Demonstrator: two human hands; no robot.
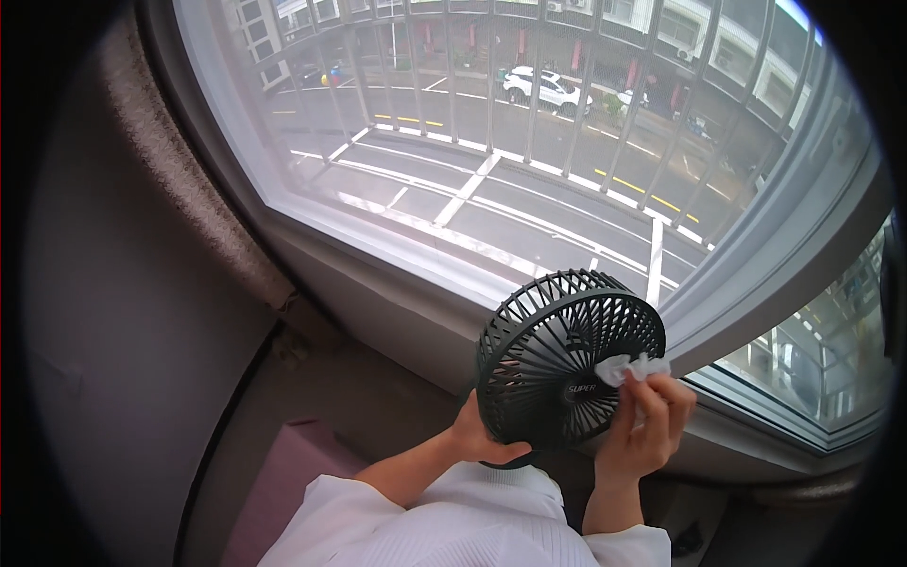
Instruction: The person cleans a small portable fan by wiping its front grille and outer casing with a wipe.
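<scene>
A small dark green fan (529,378) with a round slatted cage is held up in front of me, its face tilted toward the upper right. My left hand (480,433) grips it low on its left side, the thumb lying across the bottom of the cage. Pinched in the fingers of my right hand (652,425) is a crumpled white tissue (628,367). The tissue touches the right part of the front grille, beside the round centre badge. My left fingers behind the fan are mostly hidden.
Beyond the fan is a window with a white frame (378,248) and metal bars outside. A street with a parked white car (548,90) lies below. An opened window sash (784,274) juts in at the right. A pink box-like object (293,472) stands at the lower left.
</scene>
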